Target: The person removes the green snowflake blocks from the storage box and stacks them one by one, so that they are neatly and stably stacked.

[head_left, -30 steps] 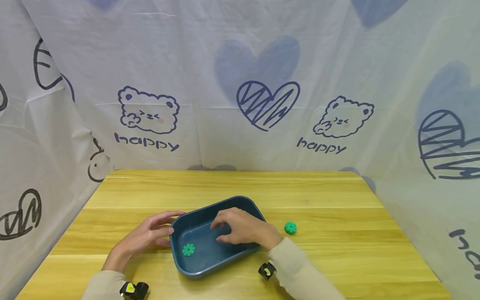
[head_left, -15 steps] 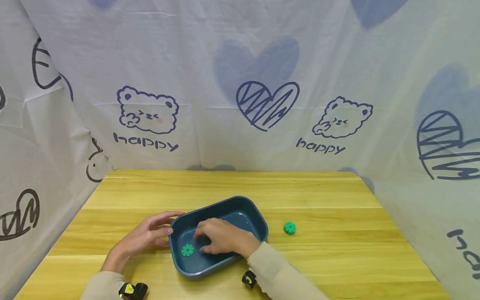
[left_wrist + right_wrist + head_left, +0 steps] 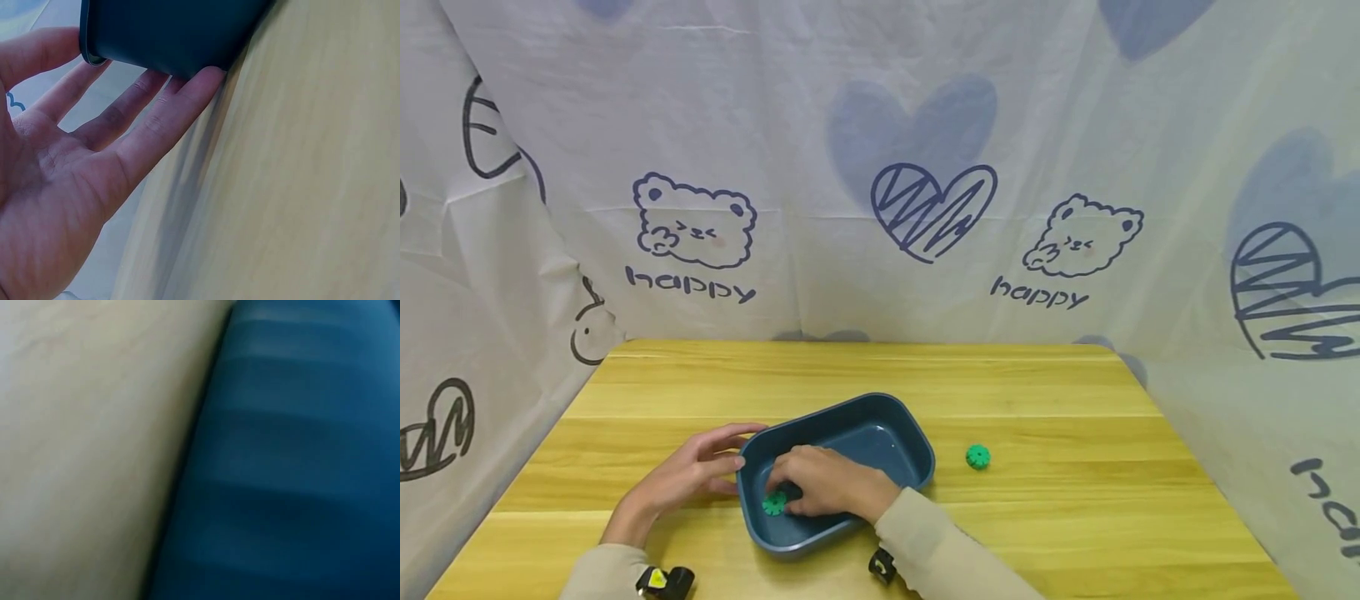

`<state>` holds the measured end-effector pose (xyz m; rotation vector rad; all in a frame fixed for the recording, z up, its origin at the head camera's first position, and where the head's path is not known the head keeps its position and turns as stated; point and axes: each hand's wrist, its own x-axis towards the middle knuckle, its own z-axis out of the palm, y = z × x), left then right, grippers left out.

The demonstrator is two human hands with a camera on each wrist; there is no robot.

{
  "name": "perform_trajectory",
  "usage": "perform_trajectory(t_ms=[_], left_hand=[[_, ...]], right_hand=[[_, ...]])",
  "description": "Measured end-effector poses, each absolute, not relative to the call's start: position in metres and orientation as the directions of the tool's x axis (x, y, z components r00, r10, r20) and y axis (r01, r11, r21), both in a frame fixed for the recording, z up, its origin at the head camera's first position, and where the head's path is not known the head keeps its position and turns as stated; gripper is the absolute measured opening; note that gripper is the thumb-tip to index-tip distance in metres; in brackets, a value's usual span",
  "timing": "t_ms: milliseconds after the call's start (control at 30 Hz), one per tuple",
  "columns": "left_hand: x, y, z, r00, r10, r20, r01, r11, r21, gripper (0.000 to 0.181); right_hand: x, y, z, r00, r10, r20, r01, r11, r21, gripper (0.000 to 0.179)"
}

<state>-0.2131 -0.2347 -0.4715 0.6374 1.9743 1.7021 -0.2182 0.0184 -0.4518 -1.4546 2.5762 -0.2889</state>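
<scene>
A dark blue rectangular box (image 3: 880,446) stands at a slant on the table, and its wall fills much of the blurred right wrist view. Inside, near its left end, lies a flat green notched disc (image 3: 773,504). My right hand (image 3: 827,483) reaches down into the box and pinches the disc at its edge between thumb and forefinger. Against the outside of the box's left end rests my left hand (image 3: 688,467). Its long fingers (image 3: 156,122) are nearly straight along the wall in the left wrist view, with one digit up at the rim.
To the right of the box sit more green notched discs (image 3: 977,457), seemingly stacked. The yellow wooden table (image 3: 1060,517) ends at a white curtain (image 3: 820,250) printed with hearts and bears. Black wrist cameras hang by both beige sleeves (image 3: 940,542).
My right hand has moved left and down inside the box until its fingertips met the green disc, which shifted very slightly. The left hand and the box have stayed put.
</scene>
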Motion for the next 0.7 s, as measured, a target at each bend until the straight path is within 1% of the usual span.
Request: perform_trajectory(t_ms=[133, 433, 700], left_hand=[[-0.2136, -0.2346, -0.4713, -0.790, 0.612, -0.038, 0.053, 0.129, 0.990, 0.055], [-0.2140, -0.2346, -0.4710, -0.789, 0.612, -0.048, 0.046, 0.138, 0.989, 0.055], [-0.2145, -0.2357, -0.4721, -0.781, 0.624, -0.036, 0.053, 0.123, 0.991, 0.054]], right_hand=[[-0.2173, 0.0178, -0.4514, -0.492, -0.869, -0.062, -0.835, 0.490, -0.252, 0.032], [-0.2166, 0.0189, -0.4500, -0.463, -0.883, -0.072, -0.829, 0.460, -0.318, 0.031], [-0.2135, 0.0165, -0.4492, -0.421, -0.904, -0.076, -0.859, 0.424, -0.288, 0.035]])
